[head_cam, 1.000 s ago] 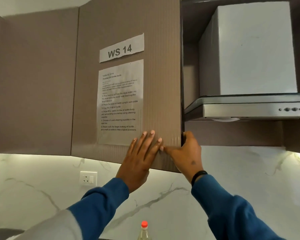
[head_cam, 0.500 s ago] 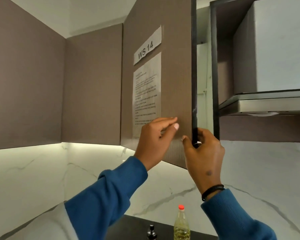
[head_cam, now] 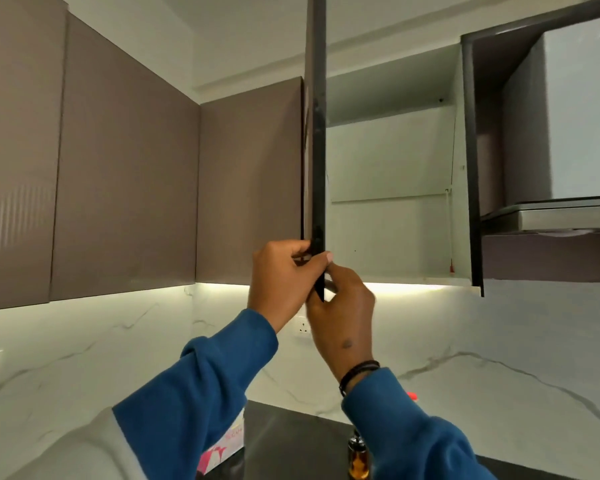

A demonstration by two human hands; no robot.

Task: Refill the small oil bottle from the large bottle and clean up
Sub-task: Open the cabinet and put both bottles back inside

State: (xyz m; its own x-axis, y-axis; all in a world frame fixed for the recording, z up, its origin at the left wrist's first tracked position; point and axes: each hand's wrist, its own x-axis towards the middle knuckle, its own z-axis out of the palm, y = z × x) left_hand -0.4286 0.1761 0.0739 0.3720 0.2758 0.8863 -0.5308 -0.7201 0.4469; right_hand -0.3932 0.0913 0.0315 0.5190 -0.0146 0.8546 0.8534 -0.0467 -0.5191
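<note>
The brown cabinet door [head_cam: 315, 140] stands swung out, seen edge-on. My left hand [head_cam: 284, 285] grips its lower corner from the left side, and my right hand [head_cam: 343, 320] grips the same edge from the right and below. Behind the door the white cabinet interior [head_cam: 392, 188] shows bare shelves. Far below, on the dark counter [head_cam: 291, 441], the small oil bottle [head_cam: 358, 460] with a dark cap stands by my right sleeve. Only the red cap [head_cam: 412, 396] of the large bottle peeks past that sleeve.
A range hood [head_cam: 568, 216] hangs to the right of the open cabinet. Closed brown cabinets [head_cam: 125, 188] line the wall to the left. A pink and white tissue box [head_cam: 222, 452] sits on the counter at lower left. A wall socket [head_cam: 303, 327] is behind my hands.
The cabinet door has swung from nearly closed to fully open and edge-on, revealing the white interior. Both hands have followed its lower corner, and my view has turned left and up.
</note>
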